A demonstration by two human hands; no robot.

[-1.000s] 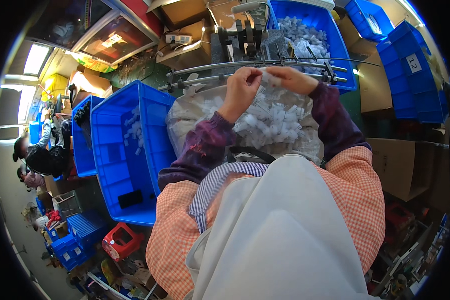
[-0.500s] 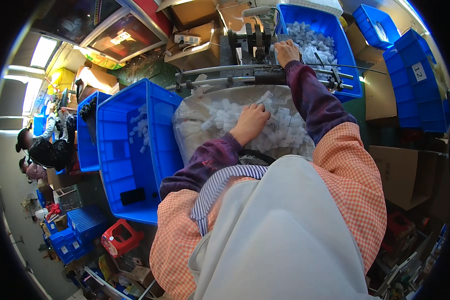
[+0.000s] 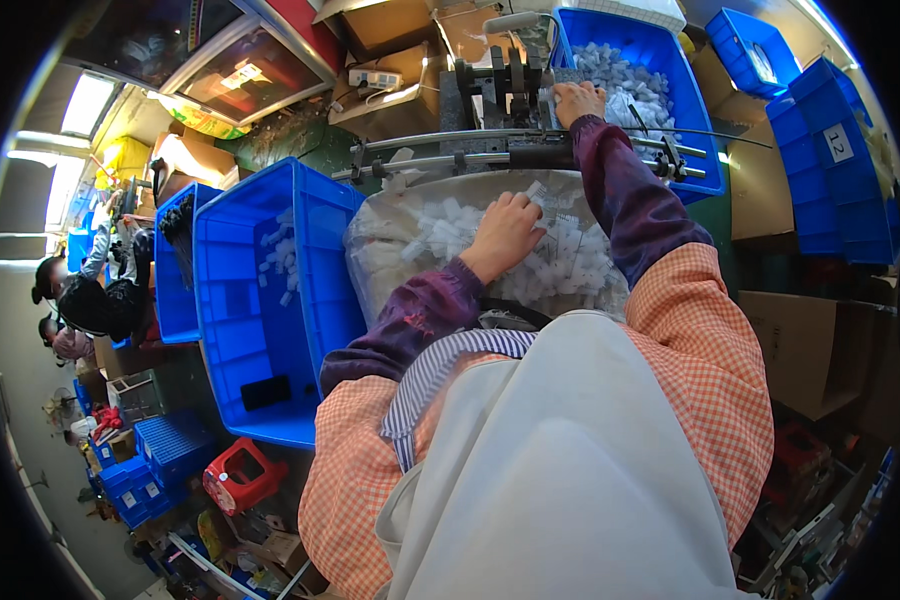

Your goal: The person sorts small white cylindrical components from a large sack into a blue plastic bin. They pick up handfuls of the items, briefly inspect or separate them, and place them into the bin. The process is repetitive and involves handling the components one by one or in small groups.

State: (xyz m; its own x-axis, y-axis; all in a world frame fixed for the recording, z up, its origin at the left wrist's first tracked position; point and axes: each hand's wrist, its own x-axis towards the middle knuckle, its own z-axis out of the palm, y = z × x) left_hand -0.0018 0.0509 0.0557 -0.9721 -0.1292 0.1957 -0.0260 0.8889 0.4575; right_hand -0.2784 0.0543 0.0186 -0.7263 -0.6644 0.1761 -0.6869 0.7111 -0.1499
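Pieces (image 3: 575, 262) of translucent, ribbed plastic lie beneath the left hand (image 3: 507, 233).

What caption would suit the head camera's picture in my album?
Left hand at a heap of small white pieces, right hand beside a dark machine.

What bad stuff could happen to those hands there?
The right hand is close beside the dark machine, so it might get pinched if parts move. The purple sleeve passes across metal rods and could snag. The left hand might knock loose white pieces away.
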